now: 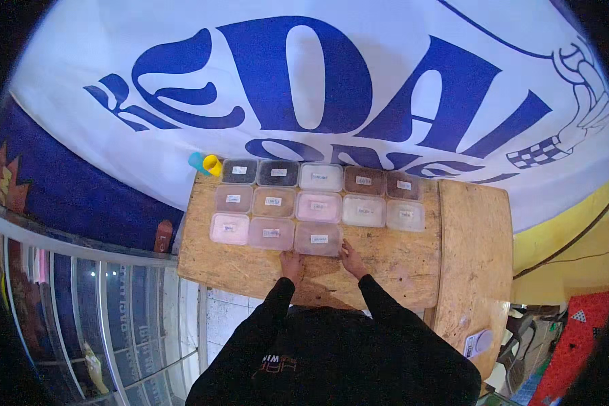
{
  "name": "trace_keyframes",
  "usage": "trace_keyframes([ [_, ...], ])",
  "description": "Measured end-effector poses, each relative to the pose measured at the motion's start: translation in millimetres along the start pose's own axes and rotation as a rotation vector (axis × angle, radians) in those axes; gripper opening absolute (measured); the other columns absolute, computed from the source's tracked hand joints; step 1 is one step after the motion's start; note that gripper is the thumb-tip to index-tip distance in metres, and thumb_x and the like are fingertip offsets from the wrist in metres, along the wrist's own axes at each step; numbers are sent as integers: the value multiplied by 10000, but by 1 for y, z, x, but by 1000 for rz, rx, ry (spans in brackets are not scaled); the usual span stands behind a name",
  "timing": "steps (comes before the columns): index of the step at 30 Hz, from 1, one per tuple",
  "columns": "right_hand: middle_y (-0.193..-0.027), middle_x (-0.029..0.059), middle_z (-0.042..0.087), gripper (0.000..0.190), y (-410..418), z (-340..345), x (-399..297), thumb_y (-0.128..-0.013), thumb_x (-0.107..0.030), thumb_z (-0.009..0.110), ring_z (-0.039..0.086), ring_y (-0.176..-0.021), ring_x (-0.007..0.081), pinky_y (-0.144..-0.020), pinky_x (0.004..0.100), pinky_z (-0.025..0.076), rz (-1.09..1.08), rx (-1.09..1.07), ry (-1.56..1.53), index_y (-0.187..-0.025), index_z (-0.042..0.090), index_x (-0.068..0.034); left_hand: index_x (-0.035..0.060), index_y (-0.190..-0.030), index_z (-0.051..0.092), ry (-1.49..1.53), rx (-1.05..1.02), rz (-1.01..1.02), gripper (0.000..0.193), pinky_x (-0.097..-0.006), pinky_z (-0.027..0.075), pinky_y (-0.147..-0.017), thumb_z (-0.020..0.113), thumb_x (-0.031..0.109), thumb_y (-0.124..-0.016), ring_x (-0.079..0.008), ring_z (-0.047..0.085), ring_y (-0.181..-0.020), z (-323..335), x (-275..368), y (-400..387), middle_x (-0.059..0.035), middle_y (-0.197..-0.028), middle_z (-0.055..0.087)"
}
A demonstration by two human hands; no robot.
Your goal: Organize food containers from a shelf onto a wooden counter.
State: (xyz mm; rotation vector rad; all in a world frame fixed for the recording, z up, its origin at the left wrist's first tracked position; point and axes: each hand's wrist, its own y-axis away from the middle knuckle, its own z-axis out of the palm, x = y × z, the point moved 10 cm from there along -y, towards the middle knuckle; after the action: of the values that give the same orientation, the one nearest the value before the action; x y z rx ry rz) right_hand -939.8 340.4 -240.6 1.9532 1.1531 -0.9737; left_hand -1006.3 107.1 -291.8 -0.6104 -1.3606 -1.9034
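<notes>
A lidded, translucent plastic food container (318, 247) with mauve-brown contents lies at the right end of the nearest row on the wooden table (385, 259). My left hand (292, 265) is at its near left corner. The fingers of my right hand (352, 261) are against its right side, near the front corner. Between them, both hands hold the container, which bears a white handwritten label. Left of it is another labelled container (270, 243) with pinkish contents, then a paler pink one (228, 237). Behind these stand two further rows, including a bright pink container (318, 215) and a white one (364, 219).
A yellow cup (212, 165) and a turquoise cup (196, 161) touch the back left corner. A second wooden table (474, 243) adjoins on the right, bearing a small scale (479, 342). Behind hangs a printed banner (330, 144). A glass-and-metal display case (101, 314) stands left.
</notes>
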Motion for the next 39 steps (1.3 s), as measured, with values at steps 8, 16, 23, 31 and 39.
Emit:
trace_keyframes([
  [8, -1053, 208, 575, 393, 63, 33, -4, -856, -301, 524, 563, -957, 336, -833, 382, 446, 1, -319, 64, -1110, 538, -1, 40, -1153, 495, -259, 10, 242, 354, -263, 477, -710, 543, 253, -874, -146, 577, -846, -37, -18, 49, -68, -975, 580],
  [16, -950, 125, 630, 333, 166, 90, 0, -857, -303, 529, 604, -873, 238, -771, 336, 474, -276, -841, 188, -1083, 581, -64, 9, -1180, 489, -510, -59, 229, 360, -279, 489, -742, 507, 232, -899, -166, 598, -868, -47, -74, 153, -110, -996, 593],
  [23, -1035, 158, 603, 383, 240, 137, 41, -870, -306, 492, 585, -948, 259, -825, 356, 455, -322, -1316, 311, -1150, 530, -48, -2, -1173, 492, -201, 26, 19, 360, -305, 491, -732, 477, 242, -909, -172, 600, -865, -84, -132, 223, -102, -972, 613],
  [31, -1177, 155, 529, 462, 292, 151, 61, -877, -313, 458, 506, -1075, 300, -936, 391, 369, -282, -1755, 565, -1225, 455, -10, 23, -1140, 516, -223, 177, -137, 439, -302, 460, -702, 493, 367, -869, -172, 575, -832, -219, -285, 203, -72, -969, 616],
  [39, -1163, 155, 530, 426, 325, 179, -4, -884, -304, 434, 505, -1063, 288, -916, 383, 382, -539, -1855, 846, -1194, 473, -15, 22, -1115, 526, -689, 170, 283, 504, -325, 446, -778, 487, 444, -840, -202, 558, -907, -232, -250, 249, -93, -992, 598],
])
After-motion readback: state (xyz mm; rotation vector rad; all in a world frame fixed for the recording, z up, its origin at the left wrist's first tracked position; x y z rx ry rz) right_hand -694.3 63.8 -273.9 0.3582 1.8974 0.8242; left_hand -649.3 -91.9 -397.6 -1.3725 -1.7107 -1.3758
